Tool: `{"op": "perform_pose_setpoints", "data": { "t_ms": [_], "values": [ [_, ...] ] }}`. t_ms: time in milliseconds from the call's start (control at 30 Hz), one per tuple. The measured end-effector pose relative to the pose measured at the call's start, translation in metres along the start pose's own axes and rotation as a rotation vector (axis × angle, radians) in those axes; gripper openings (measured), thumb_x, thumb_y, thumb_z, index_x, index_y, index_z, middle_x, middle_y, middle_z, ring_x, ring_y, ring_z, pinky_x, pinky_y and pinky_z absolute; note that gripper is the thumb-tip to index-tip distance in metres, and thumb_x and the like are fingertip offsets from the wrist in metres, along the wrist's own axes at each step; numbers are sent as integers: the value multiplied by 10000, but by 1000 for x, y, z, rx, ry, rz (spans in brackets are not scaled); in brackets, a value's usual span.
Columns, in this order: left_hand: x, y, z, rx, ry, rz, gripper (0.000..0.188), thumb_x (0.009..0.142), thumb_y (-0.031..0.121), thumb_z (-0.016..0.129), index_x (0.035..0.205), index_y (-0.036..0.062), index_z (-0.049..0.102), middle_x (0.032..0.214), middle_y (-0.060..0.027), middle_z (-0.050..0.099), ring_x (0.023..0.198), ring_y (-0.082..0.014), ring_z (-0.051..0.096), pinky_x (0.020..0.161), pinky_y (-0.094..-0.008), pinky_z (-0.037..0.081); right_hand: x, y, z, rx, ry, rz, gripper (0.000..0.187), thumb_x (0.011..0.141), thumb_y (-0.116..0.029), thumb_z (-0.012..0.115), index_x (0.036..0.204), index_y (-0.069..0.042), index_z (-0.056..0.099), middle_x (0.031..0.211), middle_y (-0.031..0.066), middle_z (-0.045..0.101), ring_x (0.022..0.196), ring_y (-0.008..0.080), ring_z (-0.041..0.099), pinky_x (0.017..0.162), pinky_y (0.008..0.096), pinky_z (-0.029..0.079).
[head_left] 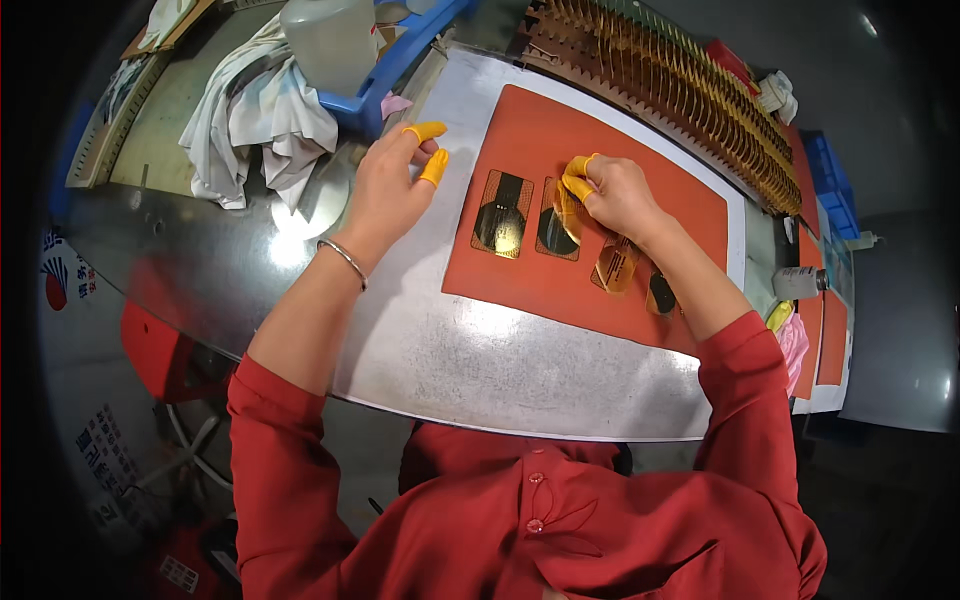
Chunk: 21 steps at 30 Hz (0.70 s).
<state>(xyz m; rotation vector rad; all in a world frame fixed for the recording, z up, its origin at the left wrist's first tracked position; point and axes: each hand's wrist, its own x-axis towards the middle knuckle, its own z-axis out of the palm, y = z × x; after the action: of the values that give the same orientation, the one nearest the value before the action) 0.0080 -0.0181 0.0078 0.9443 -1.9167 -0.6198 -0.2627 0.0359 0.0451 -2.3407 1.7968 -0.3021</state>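
Observation:
An orange-red mat (580,120) lies on the bench with a row of small dark, gold-patterned rectangular plates on it. The leftmost plate (502,215) lies flat; beside it is a second plate (556,232). Over that second one, my right hand (615,195) pinches the upper end of a thin amber translucent film (570,218). More amber film (613,265) and another dark plate (660,292) lie partly under my right forearm. My left hand (392,185) hovers left of the mat, holding nothing, thumb and index finger apart. Yellow finger cots cover fingertips on both hands.
A long slotted rack (660,80) of upright gold plates stands along the back. At back left are a blue bin (400,60), a whitish container (330,45) and a white cloth (260,110). A small bottle (800,283) and pink cloth (793,350) sit at right.

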Motion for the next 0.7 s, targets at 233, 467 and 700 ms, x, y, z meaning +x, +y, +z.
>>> {"op": "perform_pose_setpoints", "data": {
  "t_ms": [233, 467, 700],
  "values": [
    [0, -1, 1, 36, 4, 5, 205, 765, 32, 613, 967, -3, 608, 841, -93, 592, 761, -221, 595, 694, -329, 460, -3, 2, 0, 55, 27, 60, 128, 797, -138, 600, 881, -50, 641, 766, 157, 612, 684, 318, 595, 627, 379, 477],
    [0, 3, 3, 20, -16, 8, 221, 773, 24, 609, 992, -7, 603, 833, -85, 581, 735, -197, 572, 685, -300, 454, 1, 6, 2, 3, 39, 1, 123, 799, -146, 588, 868, -56, 636, 767, 153, 614, 682, 322, 598, 609, 380, 475],
    [1, -2, 2, -7, -9, -1, 257, 789, 11, 599, 1045, -10, 591, 821, -68, 560, 706, -159, 523, 685, -260, 435, -28, -20, 18, 52, -50, -232, 81, 767, -113, 620, 831, -66, 639, 735, 131, 619, 651, 301, 603, 596, 373, 492]
  ]
}}
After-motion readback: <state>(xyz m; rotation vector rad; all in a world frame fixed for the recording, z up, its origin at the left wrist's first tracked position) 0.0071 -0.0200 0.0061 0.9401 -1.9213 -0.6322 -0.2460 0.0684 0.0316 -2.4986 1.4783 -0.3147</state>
